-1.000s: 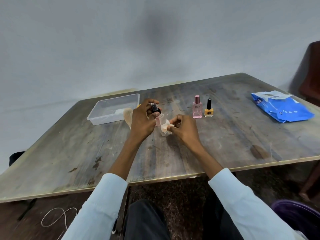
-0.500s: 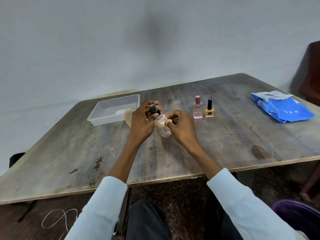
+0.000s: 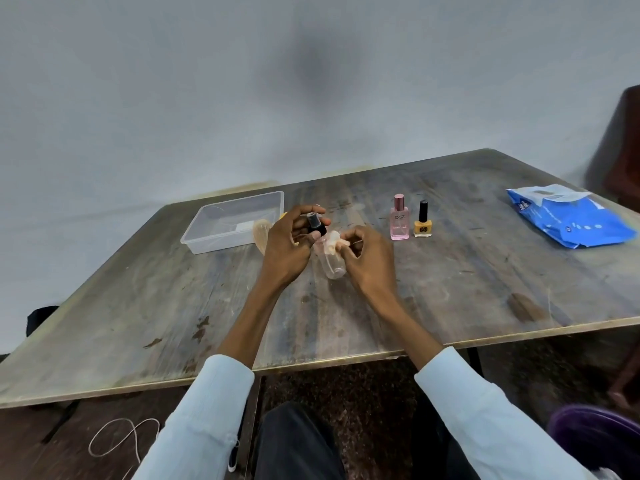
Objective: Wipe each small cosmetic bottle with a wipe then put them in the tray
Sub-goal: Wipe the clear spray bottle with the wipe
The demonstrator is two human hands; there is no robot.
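the left hand (image 3: pixel 285 249) is closed around the dark cap end of a small clear bottle (image 3: pixel 330 259), fingertips pinched on the cap, and the right hand (image 3: pixel 369 258) is closed on a crumpled pale wipe (image 3: pixel 332 241) pressed against the bottle's shoulder. both hands hover over the middle of the surface (image 3: pixel 450 289), slightly toward its far edge, so the bottle sits right between them.

next in size, the blue wipe pack (image 3: pixel 571 218) lies near the far right corner. the clear tray (image 3: pixel 235 220) rests toward the far left corner, its near long side just beyond the left hand; whether it holds any bottle i cannot tell, though a pale object (image 3: pixel 261 232) lies beside its near right corner. a pink bottle (image 3: pixel 399 218) and a yellow nail polish bottle (image 3: pixel 423 220) stand upright side by side, just right of the right hand, apparently not yet wiped.

the held bottle tilts, cap up and away to the left, base down toward the person. its long axis points roughly at the tray, which lies up and left of the hands. i judge the left hand is the nearer one to carry it there, once the wipe has gone round the body.
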